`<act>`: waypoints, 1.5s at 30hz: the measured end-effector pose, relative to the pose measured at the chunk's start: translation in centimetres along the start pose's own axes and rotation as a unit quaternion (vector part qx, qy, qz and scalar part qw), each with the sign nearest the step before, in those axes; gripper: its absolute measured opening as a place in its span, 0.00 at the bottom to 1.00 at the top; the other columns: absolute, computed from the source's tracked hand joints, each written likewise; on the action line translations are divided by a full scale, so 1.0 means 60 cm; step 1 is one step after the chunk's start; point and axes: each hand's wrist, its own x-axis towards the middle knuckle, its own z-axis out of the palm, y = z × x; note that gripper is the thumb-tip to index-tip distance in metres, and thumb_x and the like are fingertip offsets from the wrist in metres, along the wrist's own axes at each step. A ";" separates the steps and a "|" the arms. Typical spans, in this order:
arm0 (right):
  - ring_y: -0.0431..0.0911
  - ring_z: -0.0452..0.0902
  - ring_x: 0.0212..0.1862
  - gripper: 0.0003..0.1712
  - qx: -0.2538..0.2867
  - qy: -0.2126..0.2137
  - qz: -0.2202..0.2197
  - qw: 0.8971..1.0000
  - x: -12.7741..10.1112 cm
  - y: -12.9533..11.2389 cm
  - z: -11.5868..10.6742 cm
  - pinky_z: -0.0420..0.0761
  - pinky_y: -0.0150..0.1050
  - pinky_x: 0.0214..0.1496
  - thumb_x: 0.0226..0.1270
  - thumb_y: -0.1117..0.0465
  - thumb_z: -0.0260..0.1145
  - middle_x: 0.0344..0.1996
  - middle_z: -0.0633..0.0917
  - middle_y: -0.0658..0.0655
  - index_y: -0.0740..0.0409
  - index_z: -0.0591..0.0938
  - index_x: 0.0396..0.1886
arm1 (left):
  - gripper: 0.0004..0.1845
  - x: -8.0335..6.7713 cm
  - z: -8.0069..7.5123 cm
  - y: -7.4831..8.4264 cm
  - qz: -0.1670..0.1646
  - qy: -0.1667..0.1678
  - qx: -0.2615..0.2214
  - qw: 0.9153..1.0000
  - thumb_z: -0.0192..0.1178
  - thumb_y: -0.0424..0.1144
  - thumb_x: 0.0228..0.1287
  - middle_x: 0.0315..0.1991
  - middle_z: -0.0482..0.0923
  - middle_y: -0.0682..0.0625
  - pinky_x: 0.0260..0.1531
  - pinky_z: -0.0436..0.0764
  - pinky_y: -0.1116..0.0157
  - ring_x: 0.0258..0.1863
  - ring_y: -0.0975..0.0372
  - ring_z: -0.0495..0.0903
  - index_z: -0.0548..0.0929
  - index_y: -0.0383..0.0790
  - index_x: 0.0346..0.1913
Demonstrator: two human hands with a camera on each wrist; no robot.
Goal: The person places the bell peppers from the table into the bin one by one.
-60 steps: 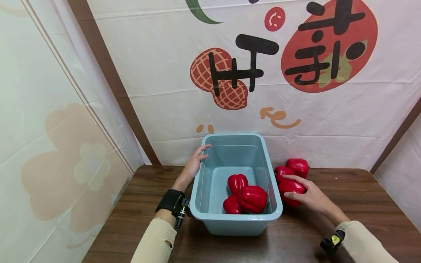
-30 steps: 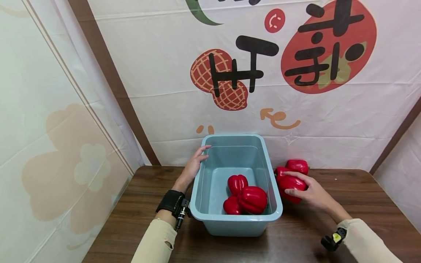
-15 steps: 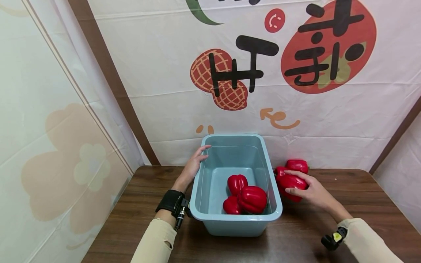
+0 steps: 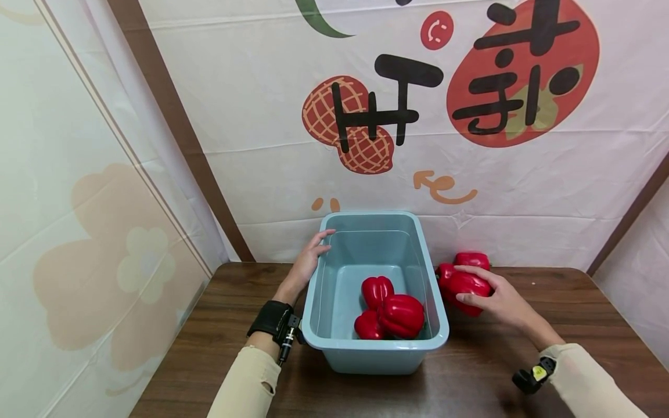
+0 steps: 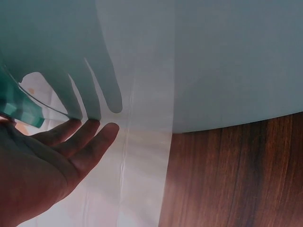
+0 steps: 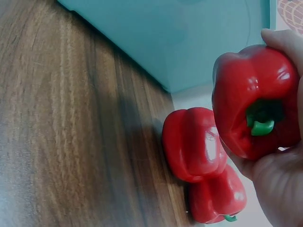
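The held pepper (image 4: 467,284) is beside the bin (image 4: 374,345), the right hand's (image 4: 504,299) fingers and thumb clamped round it. Two loose peppers (image 4: 472,260) sit just behind on the table (image 4: 554,307); three inner peppers (image 4: 401,317) lie inside the bin. The left hand (image 4: 305,264) grips its left rim.

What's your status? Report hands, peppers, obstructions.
Left hand at blue bin's rim. Right hand gripping red pepper outside. Bin wall between it and three peppers inside.

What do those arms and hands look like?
The left hand and right hand are gloveless. The sleeves are plain cream; the left has an opening near its end. Worn at the wrists: left, a black band with a dark cylindrical attachment; right, a black device with a yellow patch.
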 end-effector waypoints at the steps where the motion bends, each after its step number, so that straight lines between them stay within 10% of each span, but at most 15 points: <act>1: 0.63 0.68 0.59 0.39 -0.001 0.001 -0.001 1.000 -0.001 -0.003 -0.002 0.83 0.40 0.40 0.61 0.54 0.72 0.62 0.72 0.66 0.50 0.69 0.71 | 0.25 0.000 -0.001 0.001 -0.001 -0.002 -0.002 1.000 0.36 0.39 0.79 0.78 0.47 0.42 0.43 0.78 0.60 0.63 0.40 0.66 0.59 0.48 0.76; 45: 0.61 0.68 0.57 0.37 0.006 0.015 -0.038 0.999 0.007 -0.077 -0.048 0.84 0.40 0.40 0.64 0.58 0.70 0.61 0.73 0.62 0.53 0.68 0.72 | 0.25 0.004 0.002 -0.010 0.013 0.009 0.000 1.000 0.37 0.39 0.78 0.77 0.49 0.45 0.47 0.76 0.59 0.66 0.39 0.64 0.62 0.48 0.74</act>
